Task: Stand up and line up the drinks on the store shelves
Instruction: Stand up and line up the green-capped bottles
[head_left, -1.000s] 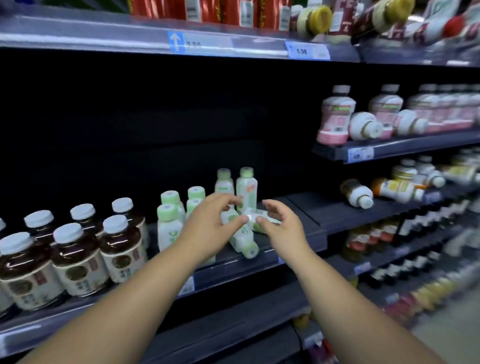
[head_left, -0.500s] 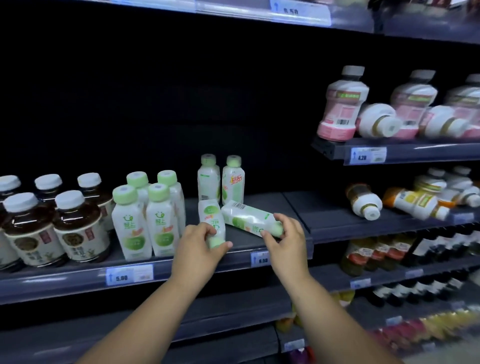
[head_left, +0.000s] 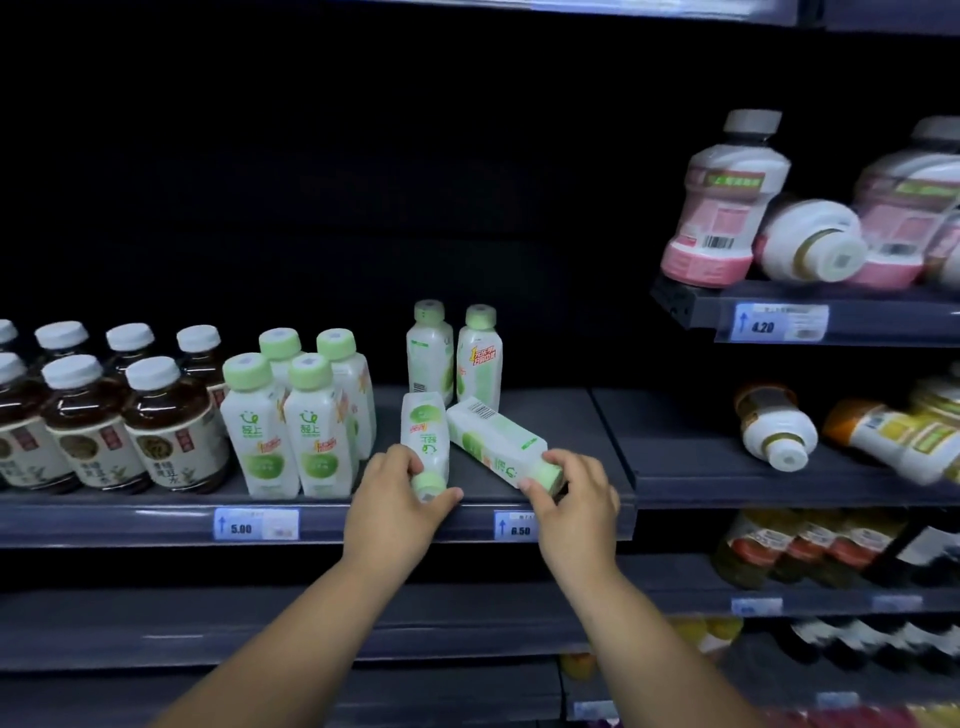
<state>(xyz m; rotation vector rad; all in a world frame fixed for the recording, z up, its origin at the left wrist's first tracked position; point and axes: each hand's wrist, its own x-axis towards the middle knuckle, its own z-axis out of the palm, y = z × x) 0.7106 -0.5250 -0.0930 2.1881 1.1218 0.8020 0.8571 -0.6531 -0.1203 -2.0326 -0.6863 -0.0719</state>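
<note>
Head: L hand (head_left: 397, 512) grips flat-lying white/green btl (head_left: 425, 436); R hand (head_left: 574, 506) grips 2nd btl (head_left: 493, 441).

Left hand (head_left: 395, 501) bare, right hand (head_left: 574, 501) bare. Left forearm (head_left: 291, 623) and right forearm (head_left: 639, 623) bare too, skin uncovered from the wrists right down to the bottom edge of the frame (whatever the person wears higher up is out of view). Forearms slim and smooth, widening steadily away from narrow wrists. Fingers shortish, rounded at the tips. Nails short and plain where visible: left thumbnail (head_left: 456, 493), right forefinger nail (head_left: 524, 485). Knuckles on the right hand show as soft bumps. Light is dim and the wide-angle lens stretches both arms toward the bottom edge, so finer skin detail can't be told. Rest of the body hidden.
</note>
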